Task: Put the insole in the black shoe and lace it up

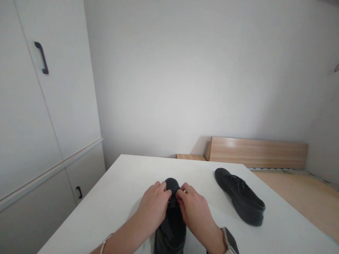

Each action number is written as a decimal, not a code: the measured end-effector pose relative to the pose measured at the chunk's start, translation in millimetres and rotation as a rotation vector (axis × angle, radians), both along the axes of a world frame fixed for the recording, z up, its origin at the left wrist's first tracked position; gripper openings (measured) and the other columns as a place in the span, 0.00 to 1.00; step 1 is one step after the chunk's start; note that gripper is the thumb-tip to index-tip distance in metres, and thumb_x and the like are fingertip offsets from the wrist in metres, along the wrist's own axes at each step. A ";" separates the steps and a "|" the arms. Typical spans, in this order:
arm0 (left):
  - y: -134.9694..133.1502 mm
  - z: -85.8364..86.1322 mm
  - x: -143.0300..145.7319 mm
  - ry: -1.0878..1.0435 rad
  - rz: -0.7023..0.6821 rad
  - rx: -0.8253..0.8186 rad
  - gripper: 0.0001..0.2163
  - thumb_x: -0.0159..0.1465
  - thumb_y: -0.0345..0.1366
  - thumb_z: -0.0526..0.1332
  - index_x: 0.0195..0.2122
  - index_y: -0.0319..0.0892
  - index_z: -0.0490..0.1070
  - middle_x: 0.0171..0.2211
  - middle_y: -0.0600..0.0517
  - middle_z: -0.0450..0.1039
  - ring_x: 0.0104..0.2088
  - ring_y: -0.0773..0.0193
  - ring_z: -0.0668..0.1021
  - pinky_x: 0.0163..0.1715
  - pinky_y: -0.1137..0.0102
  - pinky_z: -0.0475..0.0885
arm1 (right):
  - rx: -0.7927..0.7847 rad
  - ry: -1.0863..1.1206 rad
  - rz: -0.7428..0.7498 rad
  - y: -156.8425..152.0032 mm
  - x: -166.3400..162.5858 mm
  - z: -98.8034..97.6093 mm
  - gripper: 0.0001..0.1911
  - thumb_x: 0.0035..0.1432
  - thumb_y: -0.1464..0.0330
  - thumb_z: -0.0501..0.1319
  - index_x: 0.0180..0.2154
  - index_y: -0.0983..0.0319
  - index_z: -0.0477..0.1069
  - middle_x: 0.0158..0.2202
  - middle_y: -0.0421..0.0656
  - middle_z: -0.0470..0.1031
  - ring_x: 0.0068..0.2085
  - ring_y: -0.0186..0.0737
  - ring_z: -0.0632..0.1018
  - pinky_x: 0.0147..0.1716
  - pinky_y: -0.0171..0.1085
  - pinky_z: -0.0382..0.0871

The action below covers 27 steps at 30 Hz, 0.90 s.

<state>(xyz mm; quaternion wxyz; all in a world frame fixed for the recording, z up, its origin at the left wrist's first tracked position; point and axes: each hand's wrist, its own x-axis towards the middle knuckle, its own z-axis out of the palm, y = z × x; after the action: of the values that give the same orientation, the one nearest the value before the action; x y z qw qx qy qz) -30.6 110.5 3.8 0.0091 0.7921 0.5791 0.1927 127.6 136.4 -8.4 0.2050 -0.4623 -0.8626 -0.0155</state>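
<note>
A black lace-up shoe (172, 229) lies on the white table right in front of me, its toe pointing away and its heel cut off by the lower picture edge. From the left, my left hand (157, 199) grips the shoe's upper near the lacing, fingers curled. My right hand (192, 203) pinches the same area from the other side, thumb and fingers closed. Between them the laces are mostly hidden, so I cannot tell whether a lace is in either pinch. A matching black shoe (239, 195) with tied laces rests apart, to the right.
The white table (113, 197) carries both shoes. To the left stands a white cabinet (66, 106) with dark handles. Beyond the table's right edge is a bed frame with a wooden headboard (259, 151) and a bare board base (299, 190). A pale wall closes the back.
</note>
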 end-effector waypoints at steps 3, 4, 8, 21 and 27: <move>-5.1 24.1 -4.7 -0.400 -0.077 0.114 0.08 0.62 0.27 0.57 0.30 0.42 0.73 0.30 0.50 0.73 0.33 0.60 0.75 0.35 0.67 0.70 | -0.063 0.368 0.149 -1.1 4.9 20.0 0.09 0.62 0.77 0.52 0.34 0.59 0.67 0.35 0.44 0.72 0.35 0.41 0.75 0.31 0.36 0.66; -6.8 33.6 -7.0 -0.564 -0.103 0.163 0.06 0.63 0.29 0.58 0.30 0.43 0.73 0.29 0.52 0.73 0.32 0.62 0.74 0.34 0.68 0.70 | -0.080 0.522 0.193 -1.5 6.5 28.7 0.08 0.64 0.75 0.52 0.35 0.59 0.66 0.33 0.42 0.71 0.33 0.39 0.74 0.31 0.36 0.67; -7.8 60.7 -13.2 -0.916 -0.093 0.274 0.04 0.62 0.34 0.62 0.30 0.42 0.74 0.29 0.52 0.76 0.32 0.63 0.76 0.36 0.70 0.69 | -0.081 0.986 0.276 -2.6 7.2 59.2 0.05 0.66 0.67 0.54 0.38 0.59 0.66 0.27 0.38 0.69 0.28 0.36 0.73 0.30 0.35 0.67; 0.1 45.6 10.4 -1.373 -0.357 -0.221 0.11 0.61 0.43 0.64 0.34 0.41 0.67 0.27 0.53 0.76 0.31 0.64 0.78 0.37 0.68 0.73 | -0.107 1.071 0.393 6.2 -8.5 52.1 0.05 0.63 0.66 0.60 0.35 0.59 0.72 0.37 0.44 0.74 0.42 0.42 0.74 0.44 0.41 0.69; 1.0 44.2 6.5 -1.276 -0.304 -0.122 0.06 0.61 0.36 0.64 0.34 0.41 0.68 0.27 0.53 0.75 0.32 0.64 0.77 0.38 0.69 0.71 | -0.428 1.139 0.452 9.6 -6.1 37.8 0.09 0.62 0.61 0.61 0.39 0.59 0.74 0.35 0.42 0.76 0.38 0.40 0.76 0.41 0.38 0.71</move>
<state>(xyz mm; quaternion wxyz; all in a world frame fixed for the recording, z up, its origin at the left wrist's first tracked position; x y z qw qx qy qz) -24.1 111.5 48.0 0.4227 0.5937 0.3516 0.5876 121.5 146.0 29.3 0.5321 -0.2359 -0.6788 0.4477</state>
